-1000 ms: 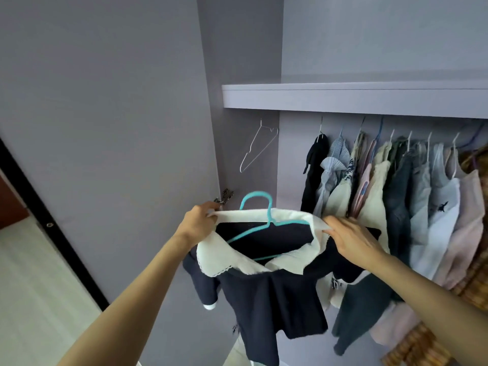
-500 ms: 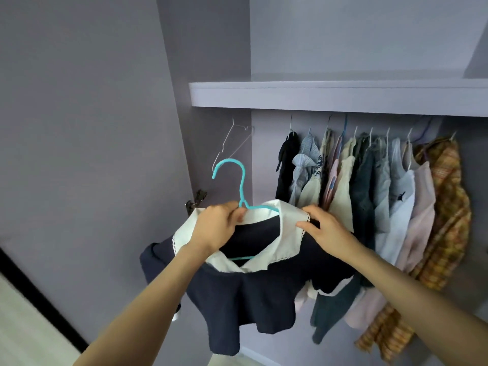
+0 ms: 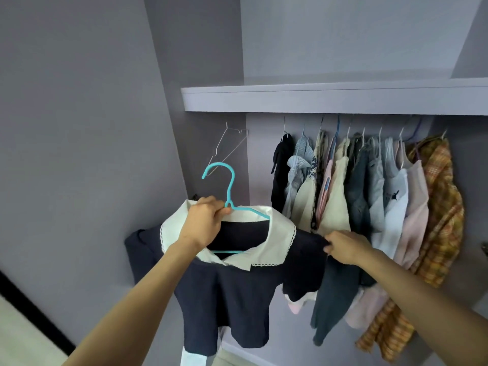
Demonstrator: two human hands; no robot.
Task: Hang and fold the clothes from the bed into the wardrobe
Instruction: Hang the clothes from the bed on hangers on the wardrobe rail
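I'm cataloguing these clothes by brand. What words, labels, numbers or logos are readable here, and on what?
No text can be read anywhere in this view.
White hanging top: a small dark animal-like print with a faint line of marks beside it, too small and blurred to read.
Pink hanging garment: a small blue patch, nothing legible on it.
Navy dress on the teal hanger: no label shows.

Two hands: a left hand (image 3: 203,223) and a right hand (image 3: 343,247). One blue hanger (image 3: 229,191) with one dark top (image 3: 227,294) on it. One bare wire hanger (image 3: 229,146) up in the corner. One shelf (image 3: 330,97). About ten clothes (image 3: 369,191) hang in a row; they sit so close I cannot count them for sure. One is a checked shirt (image 3: 441,196).
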